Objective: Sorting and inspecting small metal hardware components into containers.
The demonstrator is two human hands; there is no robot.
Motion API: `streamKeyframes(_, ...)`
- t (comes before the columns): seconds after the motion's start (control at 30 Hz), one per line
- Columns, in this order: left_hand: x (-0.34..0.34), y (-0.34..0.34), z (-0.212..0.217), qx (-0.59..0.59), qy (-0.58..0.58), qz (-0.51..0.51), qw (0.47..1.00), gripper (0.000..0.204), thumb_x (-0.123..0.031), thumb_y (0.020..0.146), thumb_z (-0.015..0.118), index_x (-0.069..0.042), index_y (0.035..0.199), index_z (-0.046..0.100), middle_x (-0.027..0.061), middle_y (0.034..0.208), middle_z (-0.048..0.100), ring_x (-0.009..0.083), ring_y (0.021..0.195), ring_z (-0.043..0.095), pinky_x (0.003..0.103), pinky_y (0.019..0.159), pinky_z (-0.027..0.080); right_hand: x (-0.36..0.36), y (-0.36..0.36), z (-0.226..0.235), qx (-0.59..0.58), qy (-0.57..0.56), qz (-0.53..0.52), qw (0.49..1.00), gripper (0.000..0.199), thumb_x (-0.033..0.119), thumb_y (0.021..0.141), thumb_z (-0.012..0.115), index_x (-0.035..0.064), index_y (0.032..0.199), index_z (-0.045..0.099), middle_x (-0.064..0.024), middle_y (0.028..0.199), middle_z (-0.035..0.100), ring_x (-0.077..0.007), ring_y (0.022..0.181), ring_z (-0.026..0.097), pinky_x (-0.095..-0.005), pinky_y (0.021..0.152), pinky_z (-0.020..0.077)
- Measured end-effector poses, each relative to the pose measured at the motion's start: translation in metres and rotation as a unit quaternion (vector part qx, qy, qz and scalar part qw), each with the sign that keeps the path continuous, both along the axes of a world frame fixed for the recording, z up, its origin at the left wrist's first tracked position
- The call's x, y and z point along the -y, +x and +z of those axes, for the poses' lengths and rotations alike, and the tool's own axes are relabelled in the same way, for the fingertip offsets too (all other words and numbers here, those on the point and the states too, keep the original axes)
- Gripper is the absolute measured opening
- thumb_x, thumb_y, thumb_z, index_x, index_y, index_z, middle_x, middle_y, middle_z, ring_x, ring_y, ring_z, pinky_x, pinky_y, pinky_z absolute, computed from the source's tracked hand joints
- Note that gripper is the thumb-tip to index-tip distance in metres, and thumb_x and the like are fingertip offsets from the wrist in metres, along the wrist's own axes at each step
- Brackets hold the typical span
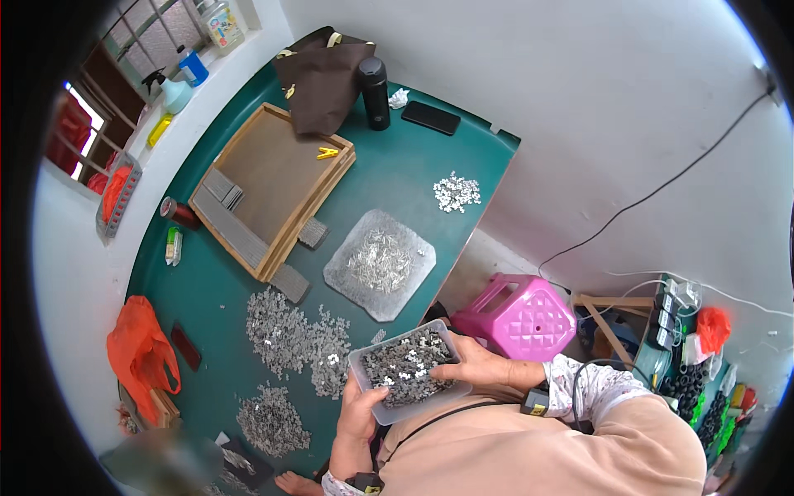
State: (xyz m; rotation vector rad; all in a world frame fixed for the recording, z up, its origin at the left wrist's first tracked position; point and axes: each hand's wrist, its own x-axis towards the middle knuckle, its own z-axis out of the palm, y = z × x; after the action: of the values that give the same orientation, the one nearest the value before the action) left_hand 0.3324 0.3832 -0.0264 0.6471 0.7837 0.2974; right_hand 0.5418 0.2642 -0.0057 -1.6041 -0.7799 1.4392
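A clear rectangular plastic tub [426,407], filled with small dark grey and silver metal parts [405,364], is held in front of my body by the table's near right edge. My left hand [361,413] grips its left wall, with the thumb over the rim. Over the right rim lies my right hand [475,364], holding that side; some of its fingers rest on the parts inside. To the left of the tub, heaps of similar grey parts [277,331] lie on the green table [219,331]. A lower pile of them [273,422] lies closer to me.
A pale square mat [343,277] bears thin clear pieces. Beyond stand a wooden tray [281,165], a brown bag [318,83] and a black flask [375,95]. A pink stool [529,318] is at right. Another person's hand [298,484] shows at the lower edge.
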Motion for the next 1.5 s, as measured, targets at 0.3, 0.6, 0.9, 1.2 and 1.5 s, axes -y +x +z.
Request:
streamKeyframes(0.3,-0.036,0.098,0.003,-0.024,0.013,0.052,0.998,0.084,0.0,0.064,0.06,0.001,0.143,0.03,0.0148,0.135,0.046,0.0278,0.125,0.047,0.039,0.108,0.032,-0.049,0.107,-0.027,-0.101,0.041,-0.037,0.993,0.059,0.03,0.094,0.058,-0.0041,0.138,0.038,-0.0151,0.125,0.056,-0.0196,0.116,0.051,-0.0331,0.1,0.0408)
streamKeyframes(0.6,-0.065,0.152,0.013,-0.044,0.055,0.062,0.996,0.085,-0.001,0.063,0.059,0.001,0.143,0.03,0.0125,0.132,0.048,0.0241,0.122,0.048,0.035,0.106,0.034,-0.072,0.154,-0.056,-0.1,0.033,-0.022,0.994,0.069,0.051,0.098,0.038,-0.004,0.14,0.038,-0.0138,0.132,0.05,-0.0205,0.123,0.045,-0.0342,0.105,0.0328)
streamKeyframes(0.9,-0.064,0.15,0.007,-0.05,0.052,0.068,0.995,0.088,0.0,0.058,0.06,0.001,0.142,0.032,0.0125,0.133,0.048,0.024,0.125,0.046,0.034,0.106,0.033,-0.072,0.147,-0.052,-0.038,0.031,-0.059,0.997,0.065,0.05,0.098,0.041,-0.0023,0.136,0.043,-0.0138,0.123,0.054,-0.021,0.117,0.048,-0.0338,0.101,0.035)
streamKeyframes(1.2,-0.06,0.133,0.005,-0.061,0.046,0.112,0.991,0.094,0.002,0.058,0.06,-0.001,0.145,0.027,0.0127,0.134,0.047,0.0233,0.125,0.046,0.034,0.106,0.034,-0.102,0.145,-0.01,0.392,0.252,0.048,0.883,0.031,0.008,0.076,0.07,0.002,0.105,0.064,-0.0122,0.096,0.061,-0.0276,0.086,0.059,-0.0374,0.071,0.0483)
streamKeyframes(1.5,-0.06,0.121,0.005,-0.041,0.035,0.131,0.99,0.094,0.003,0.06,0.058,-0.002,0.146,0.022,0.0121,0.133,0.046,0.0226,0.124,0.046,0.034,0.106,0.035,-0.139,0.096,-0.01,0.457,0.299,0.148,0.824,0.024,0.007,0.066,0.073,0.0054,0.087,0.063,-0.0066,0.08,0.053,-0.0254,0.077,0.054,-0.037,0.067,0.0431)
